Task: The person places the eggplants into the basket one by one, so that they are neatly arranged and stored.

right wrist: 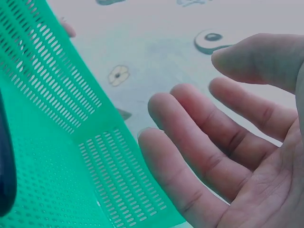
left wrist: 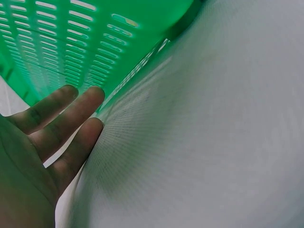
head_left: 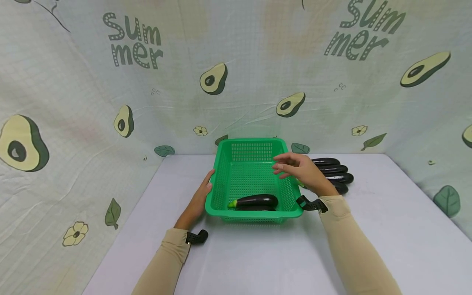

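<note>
A green perforated plastic basket (head_left: 254, 166) stands on the table with two dark eggplants (head_left: 257, 201) lying along its near side. My left hand (head_left: 200, 198) is at the basket's left wall; in the left wrist view its outstretched fingers (left wrist: 71, 118) rest against the slotted outer side, low down. Over the basket's right rim hovers my right hand (head_left: 300, 170), fingers loosely bent and nothing in them. The right wrist view shows its palm and spread fingers (right wrist: 199, 156) beside the basket's wall. Behind that wrist, several more eggplants (head_left: 333, 169) lie in a pile.
The white table (head_left: 258, 258) runs back to a hanging cloth (head_left: 250, 49) printed with avocados and lettering. The basket's back wall stands close to that cloth. Black straps (head_left: 311, 204) circle both wrists.
</note>
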Action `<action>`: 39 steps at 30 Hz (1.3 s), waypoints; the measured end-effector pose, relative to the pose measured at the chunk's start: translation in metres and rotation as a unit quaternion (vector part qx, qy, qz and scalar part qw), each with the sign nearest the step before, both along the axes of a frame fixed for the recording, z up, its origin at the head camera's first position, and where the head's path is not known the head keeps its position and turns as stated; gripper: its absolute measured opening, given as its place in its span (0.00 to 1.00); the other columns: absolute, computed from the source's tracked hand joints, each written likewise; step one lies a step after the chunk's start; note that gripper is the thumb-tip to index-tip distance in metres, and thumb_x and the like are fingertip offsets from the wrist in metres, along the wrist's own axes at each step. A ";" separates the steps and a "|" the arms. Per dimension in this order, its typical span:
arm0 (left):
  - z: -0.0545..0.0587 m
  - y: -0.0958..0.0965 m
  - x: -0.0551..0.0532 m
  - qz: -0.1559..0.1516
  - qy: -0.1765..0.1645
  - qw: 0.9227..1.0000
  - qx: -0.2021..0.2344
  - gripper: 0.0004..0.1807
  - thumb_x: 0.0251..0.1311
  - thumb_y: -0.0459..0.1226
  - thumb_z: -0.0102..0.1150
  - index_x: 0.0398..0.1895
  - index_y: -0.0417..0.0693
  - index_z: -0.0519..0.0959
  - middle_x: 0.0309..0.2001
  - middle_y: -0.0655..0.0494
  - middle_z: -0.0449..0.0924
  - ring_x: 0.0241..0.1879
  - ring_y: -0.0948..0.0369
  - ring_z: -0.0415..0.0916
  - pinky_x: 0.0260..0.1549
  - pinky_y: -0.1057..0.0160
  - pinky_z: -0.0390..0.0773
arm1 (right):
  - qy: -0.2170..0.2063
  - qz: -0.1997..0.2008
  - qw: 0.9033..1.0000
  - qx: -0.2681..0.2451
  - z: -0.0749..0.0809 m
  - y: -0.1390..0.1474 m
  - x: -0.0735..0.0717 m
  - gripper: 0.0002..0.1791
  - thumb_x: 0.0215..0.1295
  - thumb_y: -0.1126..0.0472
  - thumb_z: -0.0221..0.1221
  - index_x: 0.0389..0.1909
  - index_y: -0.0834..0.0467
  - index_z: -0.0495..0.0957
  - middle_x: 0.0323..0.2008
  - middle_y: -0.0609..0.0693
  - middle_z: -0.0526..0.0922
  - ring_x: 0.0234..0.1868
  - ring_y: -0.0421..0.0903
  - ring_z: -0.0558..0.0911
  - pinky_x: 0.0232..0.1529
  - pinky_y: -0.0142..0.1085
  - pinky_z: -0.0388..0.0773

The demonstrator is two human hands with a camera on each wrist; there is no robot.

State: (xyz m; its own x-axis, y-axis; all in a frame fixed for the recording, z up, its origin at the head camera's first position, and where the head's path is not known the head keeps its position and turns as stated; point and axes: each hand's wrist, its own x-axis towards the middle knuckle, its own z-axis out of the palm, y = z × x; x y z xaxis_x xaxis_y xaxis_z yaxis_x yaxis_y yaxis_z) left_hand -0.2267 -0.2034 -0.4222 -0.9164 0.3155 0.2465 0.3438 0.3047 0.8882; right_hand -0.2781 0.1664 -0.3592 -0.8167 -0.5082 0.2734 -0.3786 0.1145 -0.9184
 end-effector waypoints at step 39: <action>-0.004 -0.001 -0.002 -0.003 -0.002 1.000 0.000 0.31 0.81 0.40 0.27 0.82 0.45 0.41 0.80 0.43 0.38 0.78 0.47 0.36 0.71 0.38 0.43 | -0.022 -0.128 0.991 -0.010 -0.021 0.089 0.006 0.24 0.74 0.56 0.60 0.64 0.65 0.72 0.54 0.60 0.81 0.50 0.50 0.84 0.50 0.45 0.81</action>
State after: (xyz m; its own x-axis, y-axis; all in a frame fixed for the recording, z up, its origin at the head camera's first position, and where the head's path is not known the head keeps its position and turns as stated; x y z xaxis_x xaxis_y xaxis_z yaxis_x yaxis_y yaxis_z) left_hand -0.2287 -0.2042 -0.4264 -0.9154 0.3212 0.2428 0.3420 0.3021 0.8898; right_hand -0.2718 0.2549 -0.3801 -0.9297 -0.2774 0.2423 -0.2989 0.1838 -0.9364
